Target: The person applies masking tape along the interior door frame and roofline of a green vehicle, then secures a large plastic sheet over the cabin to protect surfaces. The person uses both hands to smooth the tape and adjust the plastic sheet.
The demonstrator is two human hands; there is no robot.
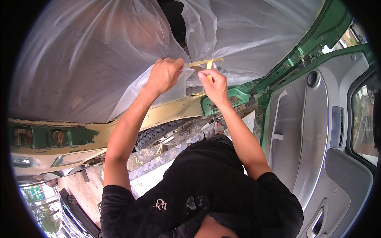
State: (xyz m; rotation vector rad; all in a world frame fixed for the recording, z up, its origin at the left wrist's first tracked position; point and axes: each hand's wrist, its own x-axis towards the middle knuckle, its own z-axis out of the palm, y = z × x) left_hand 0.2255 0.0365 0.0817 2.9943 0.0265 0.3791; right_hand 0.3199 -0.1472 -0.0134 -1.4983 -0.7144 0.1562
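Clear plastic sheeting [91,59] drapes over the vehicle's front, parted by a dark gap at the top. The fingers of my left hand [164,76] are curled closed on its gathered edge, near the middle of the view. Just to the right, my right hand [215,85] pinches a strip of pale yellow masking tape [209,66], part of which hangs below the fingers. Another length of yellow tape [198,63] runs sideways over the plastic between both hands. My left fingertips are partly hidden by the hand itself.
Below the sheeting runs a cream body panel [174,112] with a green bracket [228,101] at its right end. An open grey-lined door [295,131] stands to my right. A black tyre [158,133] shows beneath the panel. A parked car [75,210] is at lower left.
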